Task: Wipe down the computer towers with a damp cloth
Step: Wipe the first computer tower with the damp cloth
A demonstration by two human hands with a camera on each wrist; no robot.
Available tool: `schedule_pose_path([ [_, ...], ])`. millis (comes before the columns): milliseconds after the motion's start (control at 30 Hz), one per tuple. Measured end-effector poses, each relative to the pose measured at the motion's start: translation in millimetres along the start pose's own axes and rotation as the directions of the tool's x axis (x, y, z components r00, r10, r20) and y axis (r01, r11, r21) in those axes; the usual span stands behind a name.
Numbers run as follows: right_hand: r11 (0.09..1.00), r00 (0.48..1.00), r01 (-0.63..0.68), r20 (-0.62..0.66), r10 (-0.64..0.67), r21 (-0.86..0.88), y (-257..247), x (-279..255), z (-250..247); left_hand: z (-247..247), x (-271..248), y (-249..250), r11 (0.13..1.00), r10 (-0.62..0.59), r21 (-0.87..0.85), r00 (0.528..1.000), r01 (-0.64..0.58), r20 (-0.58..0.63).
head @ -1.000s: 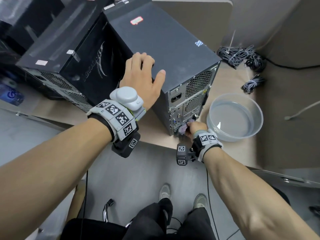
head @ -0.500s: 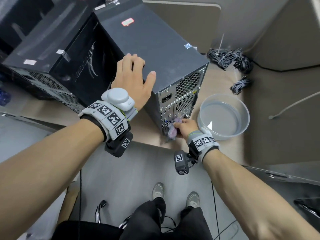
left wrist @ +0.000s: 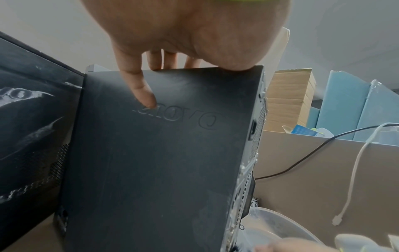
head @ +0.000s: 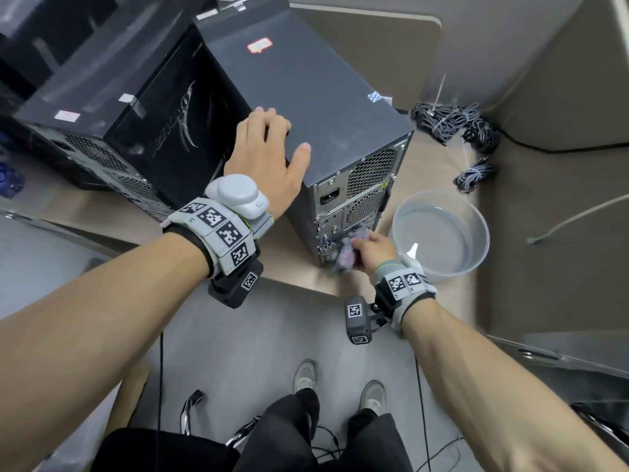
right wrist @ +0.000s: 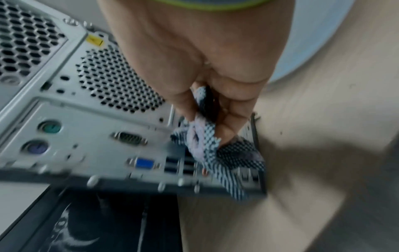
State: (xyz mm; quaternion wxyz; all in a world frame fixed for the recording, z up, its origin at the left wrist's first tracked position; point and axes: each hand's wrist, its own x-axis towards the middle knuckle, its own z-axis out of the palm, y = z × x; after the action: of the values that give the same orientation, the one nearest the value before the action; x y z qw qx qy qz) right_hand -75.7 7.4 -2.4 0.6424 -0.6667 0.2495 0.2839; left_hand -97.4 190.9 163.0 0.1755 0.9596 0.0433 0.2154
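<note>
The tower (head: 306,107) is steadied from above by the flat-fingered left hand (head: 269,158) while the cloth (right wrist: 207,145), gripped in the right hand (right wrist: 207,71), is best kept light over its rear ports.

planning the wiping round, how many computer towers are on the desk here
2 in clear view: the grey tower under the left hand, and the black tower beside it on its left. Dark shapes at the top left corner may be more.

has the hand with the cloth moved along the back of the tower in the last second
Yes. The right hand and cloth have shifted left across the tower's rear panel, away from the water basin and towards the ports, staying low on the panel.
</note>
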Motion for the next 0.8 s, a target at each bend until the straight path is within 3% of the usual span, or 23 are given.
schedule_pose_path([
  [67,0.999,0.989,0.039,-0.141,-0.038,0.005,-6,17,-24,0,0,0,1.0,-0.007,0.0,1.0,0.007,-0.001],
  [167,0.995,0.967,0.077,-0.236,-0.092,-0.069,-6,48,-47,0,-1,1,1.0,-0.013,0.001,1.0,0.013,-0.006],
  [333,0.95,0.949,0.155,-0.227,-0.219,-0.271,-28,26,-20,0,-1,2,1.0,-0.007,0.02,1.0,0.007,-0.007],
  [500,0.992,0.984,0.094,-0.145,-0.105,-0.084,-34,22,-35,-1,-1,3,1.0,0.001,-0.003,1.0,-0.001,-0.011],
  [567,0.986,0.985,0.121,-0.108,-0.133,-0.113,-30,14,-37,-2,-1,3,1.0,-0.006,-0.003,1.0,0.006,-0.007],
  [600,0.948,0.978,0.14,-0.111,-0.178,-0.285,-26,13,-34,-2,-1,2,1.0,-0.01,-0.002,1.0,0.01,-0.005],
  [700,0.642,0.973,0.086,-0.073,-0.217,-0.762,-8,10,-29,-2,-1,2,1.0,-0.01,-0.001,1.0,0.01,-0.002],
  [767,0.512,0.98,0.013,-0.092,-0.179,-0.859,2,12,-30,-1,-2,1,1.0,-0.008,0.004,1.0,0.008,-0.005],
  [800,0.512,0.981,-0.014,-0.11,-0.158,-0.859,5,14,-29,-1,-2,1,1.0,-0.007,0.006,1.0,0.007,-0.006],
])
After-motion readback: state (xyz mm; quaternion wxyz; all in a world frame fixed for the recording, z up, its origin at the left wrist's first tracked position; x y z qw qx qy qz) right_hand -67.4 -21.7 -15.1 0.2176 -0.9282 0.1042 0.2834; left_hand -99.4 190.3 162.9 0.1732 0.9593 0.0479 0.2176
